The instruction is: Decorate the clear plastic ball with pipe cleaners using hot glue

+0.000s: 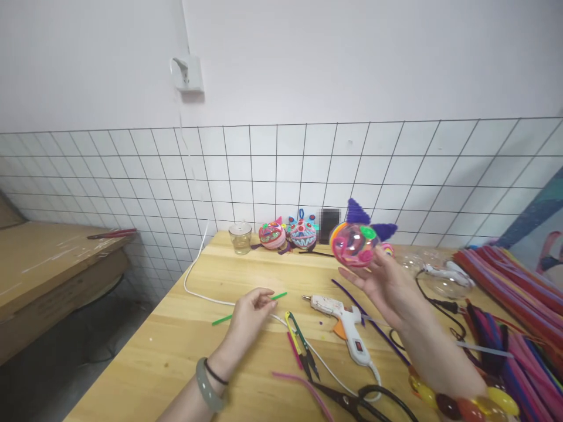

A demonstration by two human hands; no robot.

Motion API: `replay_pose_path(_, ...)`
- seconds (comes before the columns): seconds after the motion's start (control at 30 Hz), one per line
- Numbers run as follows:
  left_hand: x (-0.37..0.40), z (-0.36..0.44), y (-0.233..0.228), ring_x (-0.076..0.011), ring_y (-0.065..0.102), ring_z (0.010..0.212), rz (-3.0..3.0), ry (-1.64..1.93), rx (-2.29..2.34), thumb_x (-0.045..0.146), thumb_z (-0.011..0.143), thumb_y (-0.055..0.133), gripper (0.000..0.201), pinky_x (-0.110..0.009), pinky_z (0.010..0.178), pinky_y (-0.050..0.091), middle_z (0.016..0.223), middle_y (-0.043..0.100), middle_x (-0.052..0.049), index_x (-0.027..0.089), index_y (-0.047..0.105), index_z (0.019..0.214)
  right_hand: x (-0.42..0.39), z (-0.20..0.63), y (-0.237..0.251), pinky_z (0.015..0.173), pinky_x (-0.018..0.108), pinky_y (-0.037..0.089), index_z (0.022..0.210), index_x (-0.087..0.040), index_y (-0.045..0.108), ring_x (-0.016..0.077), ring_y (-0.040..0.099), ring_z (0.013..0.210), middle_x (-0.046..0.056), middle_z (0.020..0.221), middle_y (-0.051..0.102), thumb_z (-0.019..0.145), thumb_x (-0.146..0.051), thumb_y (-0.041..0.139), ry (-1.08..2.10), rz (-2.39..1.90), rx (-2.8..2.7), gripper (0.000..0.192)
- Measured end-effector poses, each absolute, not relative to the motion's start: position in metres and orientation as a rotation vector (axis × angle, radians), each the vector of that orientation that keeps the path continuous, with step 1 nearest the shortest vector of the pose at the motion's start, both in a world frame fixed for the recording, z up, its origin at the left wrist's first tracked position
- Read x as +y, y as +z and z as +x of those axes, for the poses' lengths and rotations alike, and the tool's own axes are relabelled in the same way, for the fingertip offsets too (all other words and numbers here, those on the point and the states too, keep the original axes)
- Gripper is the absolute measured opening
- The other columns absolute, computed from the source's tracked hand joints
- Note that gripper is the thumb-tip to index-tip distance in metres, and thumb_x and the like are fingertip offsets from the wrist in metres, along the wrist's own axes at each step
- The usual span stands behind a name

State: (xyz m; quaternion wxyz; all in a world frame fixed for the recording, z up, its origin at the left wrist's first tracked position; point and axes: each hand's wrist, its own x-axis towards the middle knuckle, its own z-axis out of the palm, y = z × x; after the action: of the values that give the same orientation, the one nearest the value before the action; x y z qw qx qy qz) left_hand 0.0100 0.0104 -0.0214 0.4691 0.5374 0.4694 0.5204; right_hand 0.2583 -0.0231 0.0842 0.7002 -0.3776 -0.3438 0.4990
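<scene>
Head view. I see my right hand [382, 282] raised above the bench [185, 346], palm up, fingers curled round a pink clear ball ornament [354, 243] with purple pipe-cleaner ears and a green dot; it sits on the fingertips, off the bench surface. My left hand [248, 313] rests low on the bench, thumb and fingers pinched on one end of a green pipe cleaner [246, 309] lying flat on the wood. Grey bangle and black band on that wrist; amber bead bracelet on the right wrist.

Between the hands: white glue gun [347, 325] on its side, its white cord running left across the bench. Just beside it, small yellow-green snips [301, 340]; near the front edge, black scissors [356, 404] and a pink pipe cleaner [303, 390]. At the back against the tiled wall, a glass cup [240, 238] and two finished ornaments [288, 234]. Far right, a heap of pipe cleaners [514, 293]
</scene>
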Motion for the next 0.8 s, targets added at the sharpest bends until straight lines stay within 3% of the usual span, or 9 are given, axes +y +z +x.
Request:
replay_pose_path(0.1, 0.008, 0.009, -0.020, -0.0137, 0.054, 0.052, 1.409, 1.246, 1.163, 0.024, 0.060, 0.072, 0.033, -0.028, 0.057, 0.043, 0.060, 0.063, 0.001, 0.018, 0.071, 0.092, -0.027, 0.239, 0.079, 0.084, 0.045, 0.054, 0.093, -0.027, 0.069, 0.0244, 0.067, 0.092, 0.003, 0.099, 0.074, 0.076, -0.045, 0.071, 1.186, -0.829, -0.836, 0.025)
replay_pose_path(0.17, 0.006, 0.008, -0.020, -0.0166, 0.059, 0.060, 1.491, 1.228, 1.158, 0.015, 0.060, 0.069, 0.036, -0.032, 0.065, 0.048, 0.069, 0.069, -0.001, 0.021, 0.072, 0.096, -0.030, 0.229, 0.076, 0.085, 0.044, 0.053, 0.096, -0.027, 0.068, 0.0227, 0.067, 0.090, 0.003, 0.101, 0.073, 0.078, -0.045, 0.069, 1.221, -0.813, -0.873, 0.026)
replay_pose_path(0.23, 0.002, 0.008, -0.019, -0.0229, 0.064, 0.089, 1.600, 1.227, 1.130, 0.007, 0.057, 0.065, 0.038, -0.040, 0.087, 0.046, 0.093, 0.072, -0.006, 0.024, 0.074, 0.090, -0.032, 0.222, 0.074, 0.085, 0.042, 0.052, 0.096, -0.027, 0.068, 0.0218, 0.067, 0.091, 0.003, 0.103, 0.073, 0.079, -0.045, 0.068, 1.240, -0.791, -0.878, 0.025)
replay_pose_path(0.33, -0.004, 0.008, -0.014, -0.0290, 0.045, 0.128, 1.772, 1.256, 1.089, 0.008, 0.060, 0.066, 0.038, -0.046, 0.110, 0.028, 0.126, 0.062, -0.010, 0.026, 0.074, 0.092, -0.034, 0.214, 0.069, 0.086, 0.042, 0.052, 0.094, -0.027, 0.069, 0.0227, 0.066, 0.095, 0.003, 0.106, 0.072, 0.080, -0.045, 0.067, 1.274, -0.766, -0.843, 0.024)
replay_pose_path(0.43, -0.008, 0.006, -0.006, -0.0286, 0.048, 0.126, 1.654, 1.315, 1.043, 0.027, 0.071, 0.069, 0.042, -0.047, 0.107, 0.032, 0.130, 0.059, -0.012, 0.024, 0.066, 0.113, -0.033, 0.207, 0.062, 0.087, 0.044, 0.051, 0.098, -0.026, 0.069, 0.0237, 0.065, 0.096, 0.004, 0.110, 0.071, 0.082, -0.046, 0.063, 1.344, -0.751, -0.797, 0.026)
replay_pose_path(0.57, -0.010, 0.003, 0.002, -0.0285, 0.055, 0.118, 1.321, 1.351, 0.851, 0.052, 0.082, 0.057, 0.049, -0.045, 0.101, 0.039, 0.123, 0.064, -0.015, 0.020, 0.061, 0.118, -0.034, 0.196, 0.051, 0.085, 0.042, 0.051, 0.104, -0.026, 0.068, 0.0237, 0.066, 0.096, 0.004, 0.110, 0.072, 0.083, -0.046, 0.060, 1.456, -0.754, -0.778, 0.030)
replay_pose_path(0.7, -0.013, 0.008, 0.005, -0.0313, 0.056, 0.118, 1.187, 1.223, 0.607, 0.068, 0.072, 0.058, 0.071, -0.046, 0.100, 0.040, 0.122, 0.065, -0.016, 0.020, 0.057, 0.125, -0.040, 0.179, 0.043, 0.078, 0.039, 0.053, 0.107, -0.024, 0.064, 0.0237, 0.068, 0.092, 0.006, 0.110, 0.071, 0.078, -0.046, 0.066, 1.549, -0.837, -0.922, 0.036)
replay_pose_path(0.8, -0.016, 0.014, 0.004, -0.0319, 0.058, 0.115, 1.163, 1.156, 0.611, 0.058, 0.062, 0.075, 0.068, -0.041, 0.094, 0.045, 0.122, 0.065, -0.015, 0.019, 0.062, 0.116, -0.046, 0.167, 0.036, 0.072, 0.034, 0.054, 0.105, -0.023, 0.062, 0.0216, 0.069, 0.086, 0.006, 0.111, 0.070, 0.075, -0.046, 0.070, 1.602, -0.913, -0.986, 0.039)
